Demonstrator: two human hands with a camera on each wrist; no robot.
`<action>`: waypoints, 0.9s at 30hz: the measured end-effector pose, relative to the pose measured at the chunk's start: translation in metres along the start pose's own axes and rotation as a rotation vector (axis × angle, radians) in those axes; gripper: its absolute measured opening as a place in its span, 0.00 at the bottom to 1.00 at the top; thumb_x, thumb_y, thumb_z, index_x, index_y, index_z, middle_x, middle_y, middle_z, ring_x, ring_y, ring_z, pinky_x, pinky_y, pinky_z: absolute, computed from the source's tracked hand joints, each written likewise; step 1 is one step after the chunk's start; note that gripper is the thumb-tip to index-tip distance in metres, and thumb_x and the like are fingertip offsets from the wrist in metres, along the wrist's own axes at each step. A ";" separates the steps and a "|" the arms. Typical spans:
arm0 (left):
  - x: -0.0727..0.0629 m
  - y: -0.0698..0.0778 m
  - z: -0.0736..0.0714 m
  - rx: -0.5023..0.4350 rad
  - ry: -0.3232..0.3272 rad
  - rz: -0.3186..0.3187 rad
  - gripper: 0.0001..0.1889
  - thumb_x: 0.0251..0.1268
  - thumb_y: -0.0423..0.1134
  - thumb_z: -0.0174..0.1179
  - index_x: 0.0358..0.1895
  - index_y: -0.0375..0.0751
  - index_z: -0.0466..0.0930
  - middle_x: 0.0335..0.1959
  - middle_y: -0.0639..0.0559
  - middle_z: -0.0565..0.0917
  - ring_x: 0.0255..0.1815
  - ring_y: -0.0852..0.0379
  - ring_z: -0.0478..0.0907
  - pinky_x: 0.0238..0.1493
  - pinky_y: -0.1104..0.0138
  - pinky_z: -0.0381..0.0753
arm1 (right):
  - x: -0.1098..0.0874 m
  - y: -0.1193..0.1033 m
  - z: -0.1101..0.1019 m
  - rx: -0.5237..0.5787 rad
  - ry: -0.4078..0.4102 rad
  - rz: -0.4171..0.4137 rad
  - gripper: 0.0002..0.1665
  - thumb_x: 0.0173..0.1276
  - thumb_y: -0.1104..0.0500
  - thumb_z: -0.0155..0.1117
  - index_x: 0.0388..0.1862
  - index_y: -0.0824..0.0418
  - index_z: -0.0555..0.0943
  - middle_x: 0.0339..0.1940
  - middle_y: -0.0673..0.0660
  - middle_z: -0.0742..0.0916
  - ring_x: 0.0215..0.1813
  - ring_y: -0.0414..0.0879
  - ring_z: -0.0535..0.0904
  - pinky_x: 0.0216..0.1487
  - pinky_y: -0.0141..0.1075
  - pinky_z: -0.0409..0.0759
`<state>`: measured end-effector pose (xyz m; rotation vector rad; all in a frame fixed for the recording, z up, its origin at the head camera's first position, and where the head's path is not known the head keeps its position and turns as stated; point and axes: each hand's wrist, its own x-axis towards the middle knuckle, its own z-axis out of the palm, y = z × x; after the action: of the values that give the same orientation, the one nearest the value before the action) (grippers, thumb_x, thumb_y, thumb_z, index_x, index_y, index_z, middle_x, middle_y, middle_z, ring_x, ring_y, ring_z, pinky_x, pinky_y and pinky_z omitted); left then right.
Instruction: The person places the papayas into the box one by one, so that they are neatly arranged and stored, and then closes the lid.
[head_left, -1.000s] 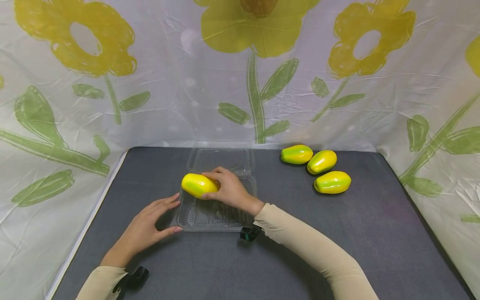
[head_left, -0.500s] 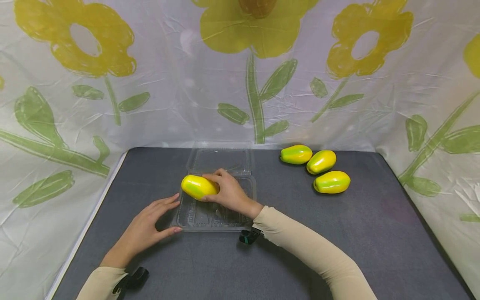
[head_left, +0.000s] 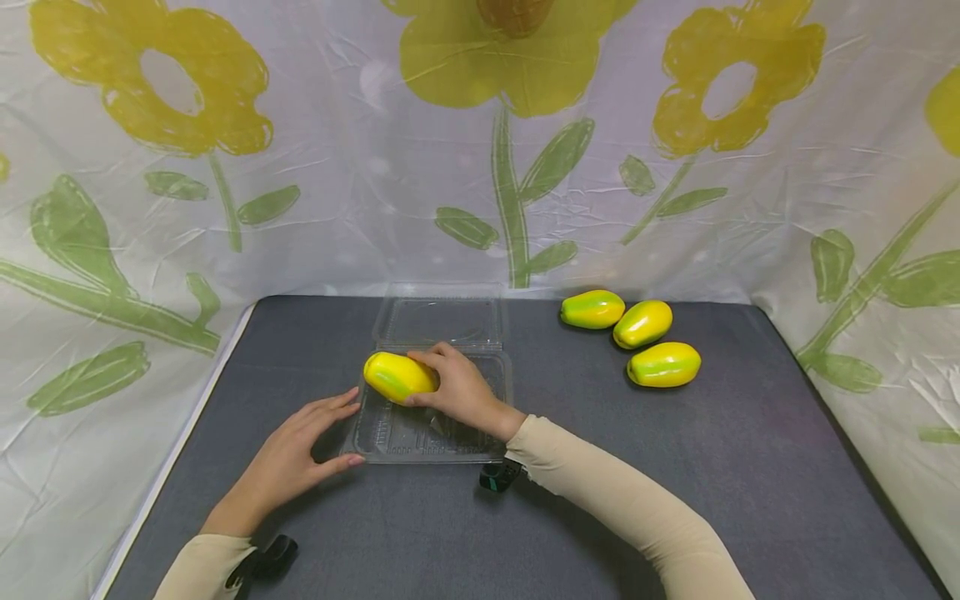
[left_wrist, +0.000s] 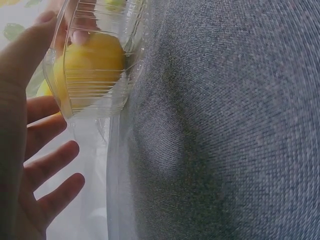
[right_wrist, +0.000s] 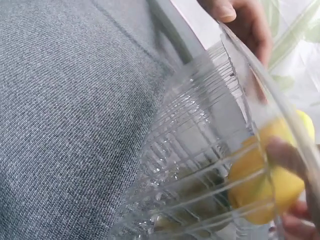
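Note:
My right hand [head_left: 468, 392] grips a yellow-green papaya [head_left: 393, 377] by its right end, thumb on the near side and fingers on the far side. The papaya lies lengthwise over the far left part of a clear plastic clamshell box [head_left: 427, 455], whose lid [head_left: 441, 322] is folded back behind it. In both wrist views the papaya [left_wrist: 97, 67] shows through the ribbed clear wall, low inside the box. My left hand [head_left: 296, 454] stays at the box's left side, thumb and fingers spread, with fingertips right at the rim.
Three more papayas lie at the back right of the dark grey table [head_left: 600, 500]: one at the far edge [head_left: 592, 309], one beside it [head_left: 643, 324], one nearer [head_left: 664, 365]. A flower-printed curtain [head_left: 337, 208] hangs behind the table and at its sides.
My right hand has lowered the papaya slightly, shifting it a little toward me in the head view. The left hand and the box stay in place.

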<state>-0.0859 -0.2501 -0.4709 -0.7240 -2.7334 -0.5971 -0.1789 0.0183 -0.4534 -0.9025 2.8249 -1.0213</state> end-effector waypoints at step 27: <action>0.000 0.000 0.000 0.007 0.004 0.004 0.41 0.45 0.52 0.78 0.66 0.44 0.75 0.72 0.51 0.72 0.66 0.49 0.73 0.62 0.49 0.75 | -0.018 0.009 -0.043 0.025 0.022 -0.058 0.43 0.56 0.46 0.77 0.70 0.52 0.74 0.57 0.57 0.80 0.56 0.53 0.79 0.48 0.42 0.84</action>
<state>-0.0857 -0.2503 -0.4710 -0.7264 -2.7283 -0.5872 -0.1763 0.0581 -0.4283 -0.9820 2.8125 -1.0777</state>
